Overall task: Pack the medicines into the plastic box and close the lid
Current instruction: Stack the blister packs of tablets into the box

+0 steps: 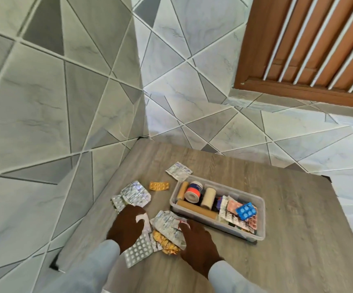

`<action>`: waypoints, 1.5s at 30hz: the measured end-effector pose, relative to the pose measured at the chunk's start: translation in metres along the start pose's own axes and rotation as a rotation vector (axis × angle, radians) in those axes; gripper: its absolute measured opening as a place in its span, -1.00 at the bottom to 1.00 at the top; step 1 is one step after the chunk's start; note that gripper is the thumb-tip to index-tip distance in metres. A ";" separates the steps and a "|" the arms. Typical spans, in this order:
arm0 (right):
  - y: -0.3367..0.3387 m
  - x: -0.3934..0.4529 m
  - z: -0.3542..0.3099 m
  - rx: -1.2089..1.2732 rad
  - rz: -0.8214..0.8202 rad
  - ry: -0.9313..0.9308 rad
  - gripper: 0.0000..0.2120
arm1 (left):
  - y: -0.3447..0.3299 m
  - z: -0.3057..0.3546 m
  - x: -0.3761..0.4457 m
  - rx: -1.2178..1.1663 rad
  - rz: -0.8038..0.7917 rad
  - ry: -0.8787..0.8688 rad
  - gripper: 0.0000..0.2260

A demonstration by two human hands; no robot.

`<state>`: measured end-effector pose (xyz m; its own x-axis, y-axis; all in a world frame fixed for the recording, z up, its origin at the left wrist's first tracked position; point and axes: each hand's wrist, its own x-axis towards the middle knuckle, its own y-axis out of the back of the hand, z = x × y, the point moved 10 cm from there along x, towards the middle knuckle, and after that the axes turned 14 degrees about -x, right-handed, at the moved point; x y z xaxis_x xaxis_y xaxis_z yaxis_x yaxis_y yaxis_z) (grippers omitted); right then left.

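Observation:
An open clear plastic box (253,235) sits on the wooden table (298,218), holding tape rolls, bandage rolls and several blister packs, a blue one (246,210) on top. Left of the box lies a loose pile of silver and orange blister strips (167,231). My left hand (127,226) rests palm down on the left strips, over a white-pill strip (138,250). My right hand (198,244) lies on the pile's right side, fingertips touching crumpled silver strips. More silver strips (135,193), an orange strip (159,186) and sachets (178,170) lie farther back. No lid is in view.
The table stands in a tiled corner; a tiled wall rises along its left edge and behind it. A brown louvred window (319,43) is at the upper right. Bare tabletop extends to the right of the box and in front of my hands.

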<state>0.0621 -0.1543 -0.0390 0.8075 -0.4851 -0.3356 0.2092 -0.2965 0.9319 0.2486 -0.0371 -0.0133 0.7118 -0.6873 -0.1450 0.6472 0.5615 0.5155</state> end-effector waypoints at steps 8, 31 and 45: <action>-0.014 0.021 -0.003 -0.185 -0.134 -0.013 -0.42 | -0.026 0.008 0.025 0.074 -0.331 -0.074 -0.65; 0.108 -0.014 0.091 0.660 0.391 -0.428 -0.73 | -0.081 0.107 0.086 -0.301 -0.443 -0.093 -0.92; 0.107 -0.004 0.185 0.874 0.457 -0.627 -0.80 | -0.110 0.108 0.111 0.252 -0.232 0.062 -0.39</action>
<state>-0.0212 -0.3361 0.0365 0.2450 -0.9418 -0.2304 -0.6781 -0.3363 0.6535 0.2268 -0.2243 0.0048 0.5737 -0.7496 -0.3301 0.7116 0.2566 0.6541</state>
